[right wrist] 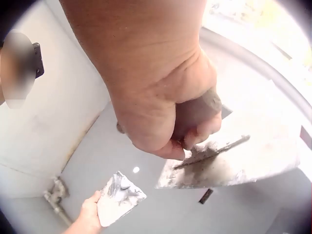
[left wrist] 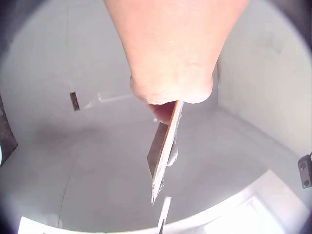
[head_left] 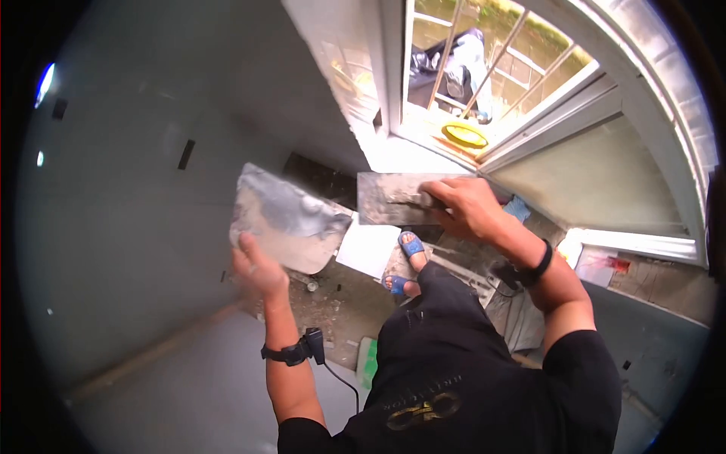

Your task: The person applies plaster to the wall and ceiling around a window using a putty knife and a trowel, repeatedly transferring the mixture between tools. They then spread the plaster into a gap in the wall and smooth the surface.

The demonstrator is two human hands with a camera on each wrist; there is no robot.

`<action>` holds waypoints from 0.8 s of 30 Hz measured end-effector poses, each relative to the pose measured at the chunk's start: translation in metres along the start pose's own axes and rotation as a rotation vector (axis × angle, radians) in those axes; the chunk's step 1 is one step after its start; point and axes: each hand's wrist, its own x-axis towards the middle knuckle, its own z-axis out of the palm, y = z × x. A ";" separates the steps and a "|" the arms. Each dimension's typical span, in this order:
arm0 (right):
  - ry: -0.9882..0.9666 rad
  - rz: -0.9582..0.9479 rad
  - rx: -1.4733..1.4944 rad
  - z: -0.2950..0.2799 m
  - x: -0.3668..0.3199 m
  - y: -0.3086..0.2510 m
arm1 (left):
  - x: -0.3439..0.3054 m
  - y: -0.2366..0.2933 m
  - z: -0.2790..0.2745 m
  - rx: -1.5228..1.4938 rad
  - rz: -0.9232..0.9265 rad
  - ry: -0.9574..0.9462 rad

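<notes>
My left hand grips a flat plaster board by its near edge, tilted in front of the grey wall. Wet grey plaster is spread over the board's upper part. In the left wrist view the board is seen edge-on below the palm. My right hand holds a plastering trowel, its rectangular blade reaching left, close to the board's right corner. Fingers wrap the trowel's handle in the right wrist view, and the blade there is smeared with plaster.
A grey wall with small dark slots rises on the left. Ahead is a barred window with a yellow round dish on its sill. An opened window sash stands at right. A white sheet lies below, near blue sandals.
</notes>
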 end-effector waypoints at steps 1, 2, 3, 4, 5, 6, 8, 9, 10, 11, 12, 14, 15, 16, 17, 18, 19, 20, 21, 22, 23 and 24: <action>0.005 0.023 -0.037 0.014 0.005 0.016 | 0.006 -0.025 0.016 0.030 -0.043 -0.068; 0.050 0.031 -0.074 0.005 -0.022 0.027 | -0.012 -0.012 0.035 0.057 -0.045 -0.139; 0.101 0.041 -0.109 0.004 -0.044 0.052 | -0.028 -0.006 0.062 0.089 -0.044 -0.206; 0.135 0.068 -0.151 0.012 -0.050 0.068 | -0.032 -0.007 0.086 0.181 0.051 -0.254; 0.150 0.065 -0.152 0.008 -0.063 0.078 | -0.039 -0.011 0.107 0.137 0.123 -0.295; 0.152 0.048 -0.158 0.003 -0.073 0.084 | -0.044 -0.015 0.124 0.081 0.189 -0.337; 0.115 0.012 -0.206 0.006 -0.050 0.067 | -0.025 -0.021 0.126 0.103 0.227 -0.370; 0.099 0.012 -0.239 0.015 -0.043 0.066 | -0.021 -0.028 0.127 0.106 0.249 -0.384; 0.120 0.003 -0.247 0.013 -0.051 0.066 | -0.027 -0.024 0.129 0.103 0.236 -0.420; 0.138 -0.012 -0.257 0.017 -0.050 0.068 | -0.028 -0.028 0.127 0.100 0.221 -0.448; 0.158 -0.033 -0.261 0.020 -0.049 0.071 | -0.026 -0.029 0.129 0.105 0.210 -0.473; 0.168 -0.039 -0.286 0.027 -0.050 0.072 | -0.027 -0.024 0.132 0.096 0.267 -0.481; 0.184 -0.046 -0.279 0.020 -0.055 0.073 | -0.034 -0.004 0.137 0.098 0.303 -0.478; 0.193 -0.044 -0.286 0.025 -0.053 0.073 | -0.035 0.000 0.139 0.151 0.389 -0.444; 0.186 -0.004 -0.296 0.028 -0.052 0.072 | -0.037 0.006 0.141 0.199 0.477 -0.405; 0.181 0.034 -0.311 0.035 -0.051 0.078 | -0.039 0.009 0.145 0.242 0.567 -0.362; 0.178 0.074 -0.325 0.039 -0.050 0.086 | -0.042 0.017 0.140 0.283 0.517 -0.412; 0.222 0.113 -0.281 0.049 -0.044 0.102 | -0.043 0.015 0.139 0.262 0.445 -0.372; 0.260 0.157 -0.235 0.066 -0.035 0.123 | -0.041 0.008 0.138 0.243 0.366 -0.339; 0.300 0.200 -0.192 0.087 -0.025 0.146 | -0.040 -0.004 0.136 0.220 0.288 -0.305; 0.367 0.197 -0.048 0.111 -0.012 0.170 | -0.042 -0.023 0.129 0.200 0.168 -0.307; 0.366 0.281 0.117 0.142 0.004 0.197 | -0.042 -0.047 0.123 0.180 0.045 -0.312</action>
